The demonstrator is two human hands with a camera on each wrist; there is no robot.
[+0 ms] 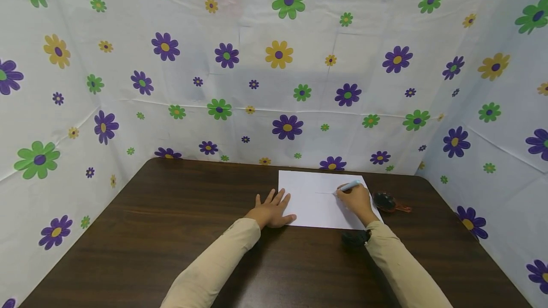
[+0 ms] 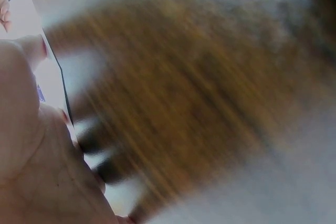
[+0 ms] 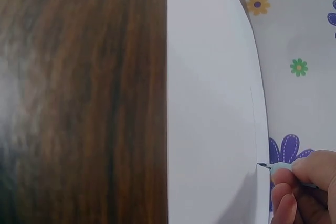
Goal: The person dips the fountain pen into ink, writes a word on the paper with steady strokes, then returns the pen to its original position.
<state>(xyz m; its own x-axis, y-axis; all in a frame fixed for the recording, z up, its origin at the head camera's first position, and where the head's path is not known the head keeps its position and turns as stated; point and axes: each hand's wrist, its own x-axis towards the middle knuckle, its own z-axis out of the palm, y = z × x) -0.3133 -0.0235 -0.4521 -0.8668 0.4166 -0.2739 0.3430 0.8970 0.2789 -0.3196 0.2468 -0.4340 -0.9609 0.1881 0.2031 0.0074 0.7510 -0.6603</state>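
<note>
A white sheet of paper (image 1: 310, 210) lies on the dark wooden table, with a thin straight line (image 1: 324, 193) drawn near its middle. My right hand (image 1: 355, 201) pinches a light-blue pen (image 1: 352, 185) between thumb and fingers. In the right wrist view the dark pen tip (image 3: 263, 164) meets the paper at the end of the line. My left hand (image 1: 274, 211) rests with fingers spread over the sheet's left edge, holding nothing. Its palm (image 2: 37, 150) fills the left side of the left wrist view.
Just right of the paper lies a dark oval object with an orange-brown handle (image 1: 387, 202). A black item (image 1: 355, 238) shows below the sheet, partly behind the right sleeve. Flower-printed cloth (image 1: 252, 70) surrounds the back and sides of the table (image 1: 171, 203).
</note>
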